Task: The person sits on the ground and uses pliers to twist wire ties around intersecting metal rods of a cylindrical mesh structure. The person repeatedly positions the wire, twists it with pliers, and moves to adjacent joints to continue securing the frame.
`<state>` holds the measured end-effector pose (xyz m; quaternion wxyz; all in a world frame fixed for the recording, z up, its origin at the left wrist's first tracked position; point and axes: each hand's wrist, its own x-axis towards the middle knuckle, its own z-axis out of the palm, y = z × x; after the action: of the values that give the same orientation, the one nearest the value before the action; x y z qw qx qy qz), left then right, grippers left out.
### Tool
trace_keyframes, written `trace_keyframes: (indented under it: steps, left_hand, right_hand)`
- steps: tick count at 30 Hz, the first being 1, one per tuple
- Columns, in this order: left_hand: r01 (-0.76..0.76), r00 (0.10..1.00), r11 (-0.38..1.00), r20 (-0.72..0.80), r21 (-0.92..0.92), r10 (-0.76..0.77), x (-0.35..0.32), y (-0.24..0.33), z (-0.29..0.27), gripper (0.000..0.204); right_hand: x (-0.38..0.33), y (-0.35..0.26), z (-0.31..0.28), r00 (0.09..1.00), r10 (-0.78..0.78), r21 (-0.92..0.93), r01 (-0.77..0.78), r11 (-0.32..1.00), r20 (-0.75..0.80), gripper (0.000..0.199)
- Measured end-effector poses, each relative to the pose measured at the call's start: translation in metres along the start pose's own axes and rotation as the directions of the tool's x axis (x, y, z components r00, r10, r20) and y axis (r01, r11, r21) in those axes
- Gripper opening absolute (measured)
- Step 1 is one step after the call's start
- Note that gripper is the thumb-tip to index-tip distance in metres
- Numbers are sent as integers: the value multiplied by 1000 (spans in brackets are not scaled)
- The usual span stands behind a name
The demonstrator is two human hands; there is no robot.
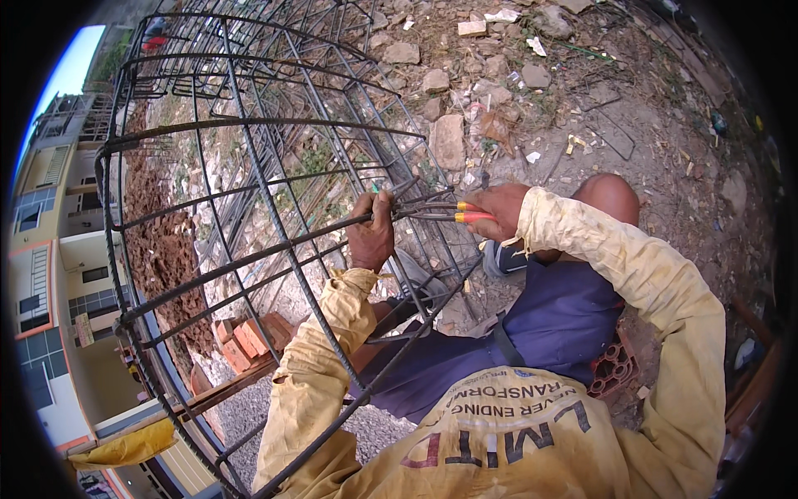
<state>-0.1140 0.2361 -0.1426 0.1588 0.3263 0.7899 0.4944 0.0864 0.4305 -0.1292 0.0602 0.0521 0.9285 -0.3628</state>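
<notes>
My right hand (pixel 500 209) is closed around the red-and-yellow handles of a pair of pliers (pixel 472 217). The tool points left, its metal jaws up against the crossing of steel bars just beyond my left hand. My left hand (pixel 371 235) is wrapped around a dark ribbed steel bar (pixel 324 230) at that crossing, with the thumb raised beside it. Both bars belong to a long rebar cage (pixel 266 122) of lengthwise rods and bent hoops. My left forearm reaches in among its bars. Any wire in the jaws is too fine to make out.
Red bricks (pixel 252 339) lie below the cage on the left. Rocks (pixel 449 141) and rubble cover the ground ahead. Beside my bent knee sits a hollow red block (pixel 613 363). A yellow cloth (pixel 125 447) hangs at lower left, with buildings (pixel 66 308) beyond.
</notes>
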Motion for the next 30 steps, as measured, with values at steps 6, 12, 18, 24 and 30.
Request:
trace_keyframes:
  steps: [6, 12, 18, 24, 30]
  left_hand:
    - [-67, 998, 995, 26, 75, 65, 1, 8, 0, 30]
    - [-25, 996, 974, 85, 225, 6, 2, 6, -11, 34]
    - [-61, 996, 986, 80, 156, 49, 3, 2, -6, 32]
    - [-40, 999, 997, 0, 68, 40, 1, -7, -4, 31]
    - [-48, 999, 988, 32, 149, 44, 1, 3, -4, 36]
  right_hand:
    - [3, 17, 1, 855, 142, 667, -484, 566, 499, 49]
    - [2, 16, -1, 854, 29, 754, -475, 454, 520, 62]
    - [-20, 16, 46, 764, -223, 706, -645, -291, 606, 81]
    - [-28, -5, 49, 918, -55, 903, -374, 209, 393, 69]
    - [-28, -10, 74, 946, 251, 341, -172, 924, -204, 69]
